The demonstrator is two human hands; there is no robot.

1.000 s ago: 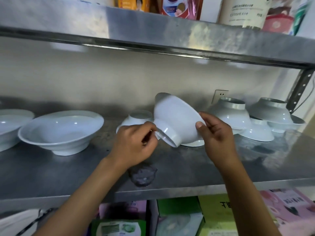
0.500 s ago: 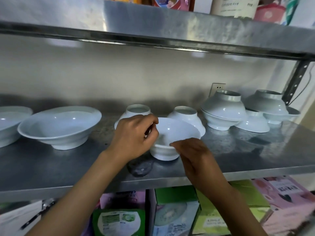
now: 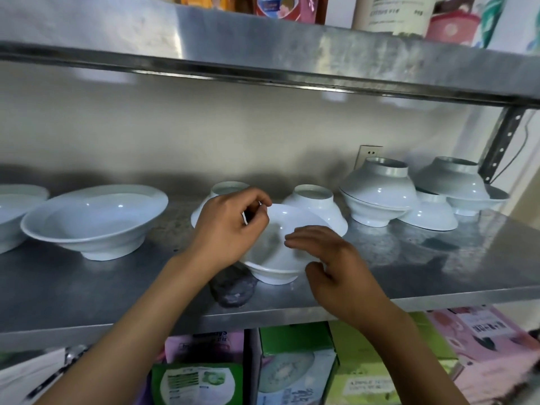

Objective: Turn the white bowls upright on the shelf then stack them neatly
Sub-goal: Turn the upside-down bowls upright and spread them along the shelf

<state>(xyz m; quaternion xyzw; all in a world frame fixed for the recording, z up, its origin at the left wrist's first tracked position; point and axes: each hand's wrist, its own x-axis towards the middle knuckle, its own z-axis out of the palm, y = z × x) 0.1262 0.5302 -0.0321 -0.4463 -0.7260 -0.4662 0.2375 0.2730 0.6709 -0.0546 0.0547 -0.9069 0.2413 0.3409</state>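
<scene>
A small white bowl (image 3: 289, 244) stands upright on the steel shelf (image 3: 438, 267) near its front edge. My left hand (image 3: 230, 229) pinches its left rim. My right hand (image 3: 330, 258) hovers over its right side, fingers spread, holding nothing. Behind it two small bowls sit upside down, one (image 3: 226, 190) mostly hidden by my left hand, the other (image 3: 317, 204) to its right. Further right is an upside-down bowl resting on an upright one (image 3: 377, 194), then an upside-down small bowl (image 3: 429, 214) and another inverted bowl on an upright one (image 3: 455, 182).
A wide upright bowl (image 3: 93, 220) stands at the left, with part of another (image 3: 14, 209) at the frame edge. A dark stain (image 3: 233, 287) marks the shelf front. The upper shelf (image 3: 292, 54) hangs low overhead. Boxes fill the space below.
The bowl was turned from tilted in both hands to upright and set down on the shelf. My right hand has let go and lifted off; my left still holds the rim.
</scene>
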